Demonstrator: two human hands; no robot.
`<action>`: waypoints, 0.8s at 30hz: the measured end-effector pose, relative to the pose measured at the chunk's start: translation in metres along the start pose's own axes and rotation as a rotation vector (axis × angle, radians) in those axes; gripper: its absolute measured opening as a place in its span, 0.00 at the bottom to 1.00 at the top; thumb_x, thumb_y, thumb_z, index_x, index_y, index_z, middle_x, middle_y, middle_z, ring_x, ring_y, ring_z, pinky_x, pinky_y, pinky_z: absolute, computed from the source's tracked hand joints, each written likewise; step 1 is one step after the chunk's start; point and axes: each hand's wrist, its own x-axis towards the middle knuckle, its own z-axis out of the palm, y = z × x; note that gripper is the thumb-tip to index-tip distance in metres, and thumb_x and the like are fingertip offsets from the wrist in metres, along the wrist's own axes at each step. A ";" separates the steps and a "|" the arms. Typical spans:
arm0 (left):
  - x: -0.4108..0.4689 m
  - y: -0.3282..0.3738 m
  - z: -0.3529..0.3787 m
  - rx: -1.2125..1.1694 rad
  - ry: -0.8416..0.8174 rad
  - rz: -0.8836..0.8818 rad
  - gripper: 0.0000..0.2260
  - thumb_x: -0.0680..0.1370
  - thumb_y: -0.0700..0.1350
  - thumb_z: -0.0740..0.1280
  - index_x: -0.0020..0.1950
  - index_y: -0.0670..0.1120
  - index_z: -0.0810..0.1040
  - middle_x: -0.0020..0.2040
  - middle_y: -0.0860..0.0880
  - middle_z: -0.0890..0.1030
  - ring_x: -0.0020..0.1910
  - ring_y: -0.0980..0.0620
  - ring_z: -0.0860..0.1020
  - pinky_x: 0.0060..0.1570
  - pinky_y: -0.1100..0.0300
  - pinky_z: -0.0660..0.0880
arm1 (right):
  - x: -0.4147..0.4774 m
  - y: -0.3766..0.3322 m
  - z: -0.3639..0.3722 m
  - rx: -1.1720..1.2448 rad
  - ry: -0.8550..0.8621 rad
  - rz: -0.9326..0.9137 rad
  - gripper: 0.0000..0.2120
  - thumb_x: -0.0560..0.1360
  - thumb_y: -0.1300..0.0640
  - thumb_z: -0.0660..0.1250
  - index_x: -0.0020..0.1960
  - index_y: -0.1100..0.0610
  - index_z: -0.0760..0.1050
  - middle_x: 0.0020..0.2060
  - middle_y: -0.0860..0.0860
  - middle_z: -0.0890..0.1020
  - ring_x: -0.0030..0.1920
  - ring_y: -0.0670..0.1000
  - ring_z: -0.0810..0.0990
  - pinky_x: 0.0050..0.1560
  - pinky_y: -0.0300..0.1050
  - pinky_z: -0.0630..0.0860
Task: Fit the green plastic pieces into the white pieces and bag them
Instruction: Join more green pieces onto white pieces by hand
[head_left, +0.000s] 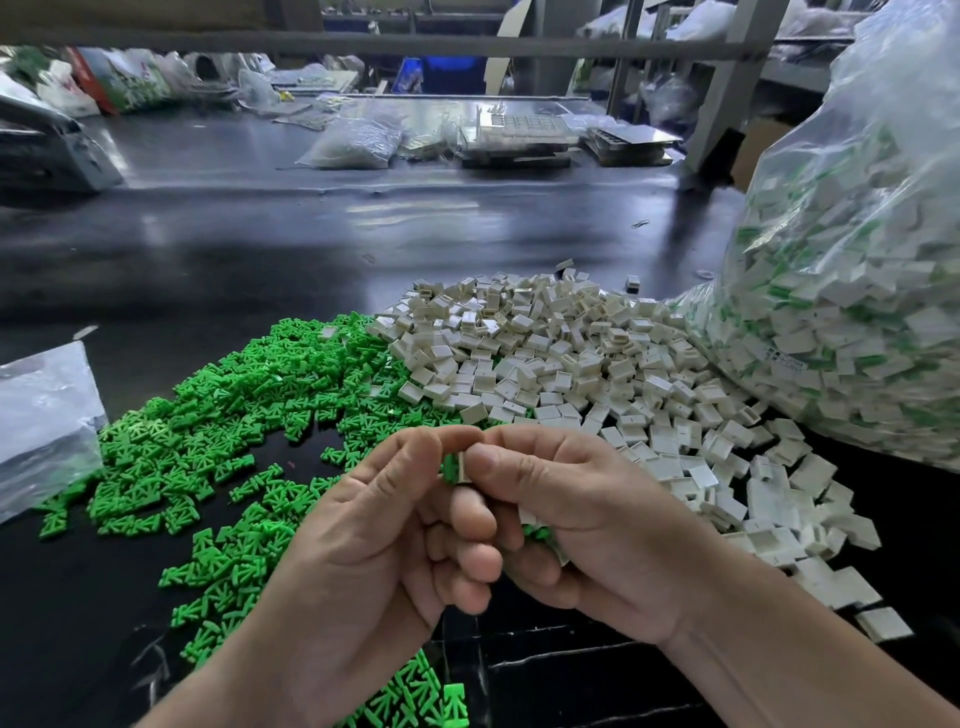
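The left hand (363, 530) pinches a green plastic piece (448, 464) against the white piece (464, 470) pinched in the right hand (582, 525). Both seem light and stiff; grip their edges.

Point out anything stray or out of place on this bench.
Minor only. A lone white piece lies on the dark table beyond the white pile, and a second white piece sits among the green pile. Nothing looks damaged.
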 end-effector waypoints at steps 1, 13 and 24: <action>0.000 0.000 0.000 0.011 -0.012 0.003 0.18 0.66 0.49 0.81 0.52 0.44 0.84 0.32 0.43 0.81 0.26 0.49 0.81 0.24 0.60 0.78 | 0.000 -0.001 0.000 0.013 -0.002 -0.002 0.09 0.76 0.52 0.67 0.44 0.58 0.77 0.30 0.53 0.75 0.22 0.45 0.68 0.18 0.34 0.62; 0.001 0.003 0.001 0.081 -0.018 0.034 0.13 0.66 0.46 0.81 0.46 0.45 0.82 0.29 0.42 0.80 0.23 0.48 0.80 0.23 0.60 0.77 | 0.001 0.002 0.000 0.008 0.013 0.022 0.09 0.75 0.51 0.69 0.46 0.57 0.79 0.31 0.54 0.74 0.22 0.45 0.68 0.18 0.34 0.61; 0.000 0.006 -0.001 0.405 0.080 0.161 0.11 0.72 0.47 0.76 0.51 0.44 0.82 0.33 0.38 0.81 0.28 0.42 0.82 0.25 0.56 0.77 | 0.005 0.006 -0.002 0.057 -0.050 0.001 0.15 0.80 0.52 0.63 0.38 0.60 0.74 0.27 0.52 0.76 0.22 0.44 0.68 0.19 0.35 0.62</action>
